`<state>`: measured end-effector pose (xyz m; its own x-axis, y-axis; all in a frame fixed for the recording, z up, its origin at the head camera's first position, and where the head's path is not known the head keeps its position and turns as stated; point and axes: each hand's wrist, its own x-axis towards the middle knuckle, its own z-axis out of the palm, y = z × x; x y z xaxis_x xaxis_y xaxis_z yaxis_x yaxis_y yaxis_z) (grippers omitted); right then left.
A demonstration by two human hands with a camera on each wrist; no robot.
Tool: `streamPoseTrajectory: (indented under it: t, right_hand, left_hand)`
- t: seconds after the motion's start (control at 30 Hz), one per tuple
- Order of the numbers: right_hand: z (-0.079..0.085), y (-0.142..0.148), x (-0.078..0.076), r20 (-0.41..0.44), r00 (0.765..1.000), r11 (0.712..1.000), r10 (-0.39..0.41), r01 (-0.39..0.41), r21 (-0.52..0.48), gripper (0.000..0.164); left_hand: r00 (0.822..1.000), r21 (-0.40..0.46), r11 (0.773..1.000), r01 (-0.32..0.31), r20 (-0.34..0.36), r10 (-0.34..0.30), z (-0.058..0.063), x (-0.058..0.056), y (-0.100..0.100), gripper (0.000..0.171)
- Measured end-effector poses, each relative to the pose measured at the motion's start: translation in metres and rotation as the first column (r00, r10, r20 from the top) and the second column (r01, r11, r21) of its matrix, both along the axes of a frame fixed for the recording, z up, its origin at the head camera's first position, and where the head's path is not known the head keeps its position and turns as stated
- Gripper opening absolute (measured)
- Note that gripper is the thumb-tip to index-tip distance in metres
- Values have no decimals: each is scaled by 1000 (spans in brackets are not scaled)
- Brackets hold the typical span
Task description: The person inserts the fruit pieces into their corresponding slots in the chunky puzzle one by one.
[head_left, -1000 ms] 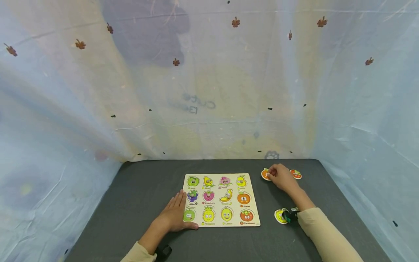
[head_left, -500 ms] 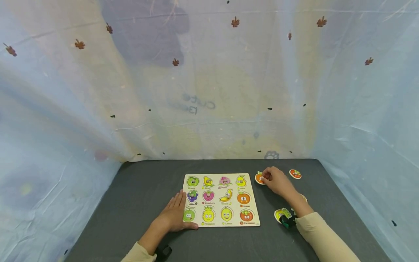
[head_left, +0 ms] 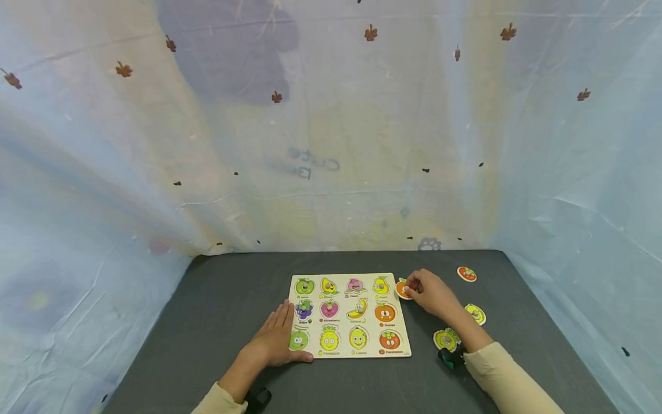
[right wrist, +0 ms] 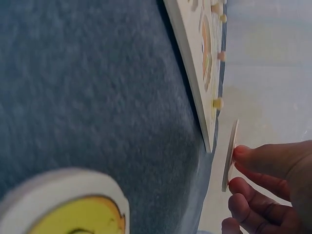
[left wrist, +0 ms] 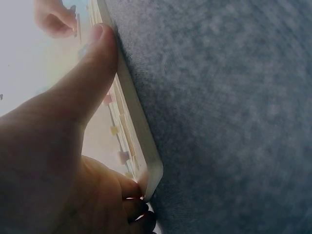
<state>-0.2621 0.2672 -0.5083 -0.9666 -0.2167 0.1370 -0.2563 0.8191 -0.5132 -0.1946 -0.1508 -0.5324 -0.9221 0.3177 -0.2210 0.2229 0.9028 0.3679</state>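
Note:
A wooden fruit puzzle board (head_left: 405,351) lies on the dark table, several of its fruit pieces with small knobs set in it. My left hand (head_left: 274,336) rests along the board's left edge, fingers straight; in the left wrist view the thumb (left wrist: 92,68) lies along its near edge. My right hand (head_left: 433,293) pinches an orange puzzle piece (head_left: 401,290) just off the board's upper right side. Seen from the right wrist, that thin piece (right wrist: 230,158) is edge-on, held up between thumb and fingers. The orange-shaped slot (head_left: 385,313) is near it.
To the right lie a red-orange fruit piece (head_left: 467,273), a yellow piece (head_left: 475,314) and a yellow piece with green leaves (head_left: 446,339), the last partly behind the right wrist strap (head_left: 451,359). A patterned curtain (head_left: 331,218) surrounds the table.
My right hand has carried the orange piece leftward to the board's right edge. The yellow pieces under the right forearm show more now. My left hand has stayed put.

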Motion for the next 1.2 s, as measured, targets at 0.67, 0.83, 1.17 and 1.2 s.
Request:
streamPoseTrajectory:
  t: [0.67, 0.83, 1.17, 1.2]
  right_hand:
    - [-9, -25, 22, 68, 992, 994, 104, -105, 11, 10]
    - [-9, -31, 26, 51, 990, 991, 132, -132, 2, 12]
    - [-7, -42, 30, 30, 987, 987, 159, -159, 11, 13]
    - [-8, -42, 30, 33, 987, 987, 157, -158, 11, 13]
  left_hand:
    - [1000, -50, 999, -2, -14, 1, 5, 2, 2, 135]
    - [1000, -55, 998, 1, -12, -2, 3, 1, 1, 135]
    - [1000, -46, 999, 3, -18, -4, 4, 1, 1, 135]
    - [1000, -46, 999, 4, -18, -4, 4, 1, 1, 135]
